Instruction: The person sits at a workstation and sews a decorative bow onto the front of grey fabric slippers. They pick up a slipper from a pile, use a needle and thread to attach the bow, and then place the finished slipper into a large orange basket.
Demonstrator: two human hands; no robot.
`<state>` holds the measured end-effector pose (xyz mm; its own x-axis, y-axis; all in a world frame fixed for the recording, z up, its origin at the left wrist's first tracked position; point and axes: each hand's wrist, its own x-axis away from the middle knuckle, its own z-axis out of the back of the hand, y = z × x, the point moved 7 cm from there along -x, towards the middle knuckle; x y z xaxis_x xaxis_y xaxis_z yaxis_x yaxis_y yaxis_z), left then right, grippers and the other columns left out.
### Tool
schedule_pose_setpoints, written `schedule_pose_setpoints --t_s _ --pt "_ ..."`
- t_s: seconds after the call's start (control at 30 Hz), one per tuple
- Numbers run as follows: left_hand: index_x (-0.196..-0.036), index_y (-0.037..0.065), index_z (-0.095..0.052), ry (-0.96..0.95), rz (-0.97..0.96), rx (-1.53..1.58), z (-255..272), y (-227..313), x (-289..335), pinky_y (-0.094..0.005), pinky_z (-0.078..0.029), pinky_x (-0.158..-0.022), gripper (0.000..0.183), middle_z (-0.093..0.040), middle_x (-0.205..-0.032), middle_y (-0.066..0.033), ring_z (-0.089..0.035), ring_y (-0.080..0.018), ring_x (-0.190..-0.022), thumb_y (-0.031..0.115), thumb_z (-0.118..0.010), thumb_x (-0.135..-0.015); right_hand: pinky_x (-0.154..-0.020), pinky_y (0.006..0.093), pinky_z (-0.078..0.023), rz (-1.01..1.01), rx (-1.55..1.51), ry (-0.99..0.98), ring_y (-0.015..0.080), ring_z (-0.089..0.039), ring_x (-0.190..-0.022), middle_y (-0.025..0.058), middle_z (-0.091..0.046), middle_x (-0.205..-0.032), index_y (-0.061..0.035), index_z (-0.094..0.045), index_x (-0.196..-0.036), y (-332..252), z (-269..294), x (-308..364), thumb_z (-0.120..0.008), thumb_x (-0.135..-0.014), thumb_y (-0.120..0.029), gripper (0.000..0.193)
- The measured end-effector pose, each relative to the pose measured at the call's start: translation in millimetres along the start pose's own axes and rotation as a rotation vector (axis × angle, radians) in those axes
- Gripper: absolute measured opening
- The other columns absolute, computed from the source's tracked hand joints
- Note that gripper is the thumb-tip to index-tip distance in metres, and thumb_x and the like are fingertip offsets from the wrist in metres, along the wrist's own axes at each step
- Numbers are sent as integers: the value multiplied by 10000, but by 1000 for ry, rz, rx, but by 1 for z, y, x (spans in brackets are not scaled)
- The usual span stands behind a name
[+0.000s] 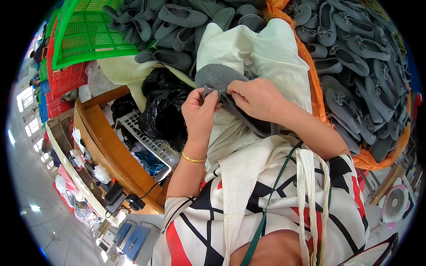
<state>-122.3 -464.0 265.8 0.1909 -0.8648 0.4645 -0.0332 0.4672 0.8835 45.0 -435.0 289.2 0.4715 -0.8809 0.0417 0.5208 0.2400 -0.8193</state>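
A grey slip-on fabric shoe (218,74) lies over my lap on a white apron (284,57), its rounded toe pointing away from me. My left hand (199,111) is closed in a pinch on the shoe's edge, with a small fold of grey fabric between thumb and fingers. Close beside it, my right hand (257,99) has thumb and forefinger pressed together at the same spot on the shoe. Whatever those right fingertips pinch is too small to make out. Part of the shoe's opening is hidden behind my right hand.
Many grey shoes with bows fill an orange sack (310,84) on the right. More grey shoes (182,15) are heaped ahead, near a green basket (88,33). At left stand an open wooden drawer (108,137), a white plastic basket (146,144) and black bags (164,106).
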Motion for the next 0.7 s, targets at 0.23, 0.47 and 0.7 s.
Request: schedule_pose_setpoints --t_s 0.23,0.47,0.7 --pt "-932 -18 -657 -41 68 -24 2 1 -2 -209 -510 -573 135 -673 -777 -33 -622 -77 -617 109 -680 -892 -626 462 -503 -60 -49 -14 386 -643 -720 155 -670 -800 -89 -611 -994 8 -11 1 -575 -921 -134 93" --pt "-924 13 -657 -87 167 -4 8 5 -1 -228 -500 -550 134 -682 -756 -49 -623 -105 -583 144 -652 -893 -589 474 -492 38 -214 144 378 -642 -680 137 -664 -745 -96 -597 -934 5 -18 -2 -583 -926 -198 103" --pt "-928 29 -658 -118 149 11 14 8 0 -251 -513 -543 109 -687 -758 -55 -627 -122 -575 132 -638 -898 -551 457 -474 173 51 -18 348 -646 -652 130 -650 -700 -95 -590 -893 -8 -9 -10 -581 -891 -156 62"
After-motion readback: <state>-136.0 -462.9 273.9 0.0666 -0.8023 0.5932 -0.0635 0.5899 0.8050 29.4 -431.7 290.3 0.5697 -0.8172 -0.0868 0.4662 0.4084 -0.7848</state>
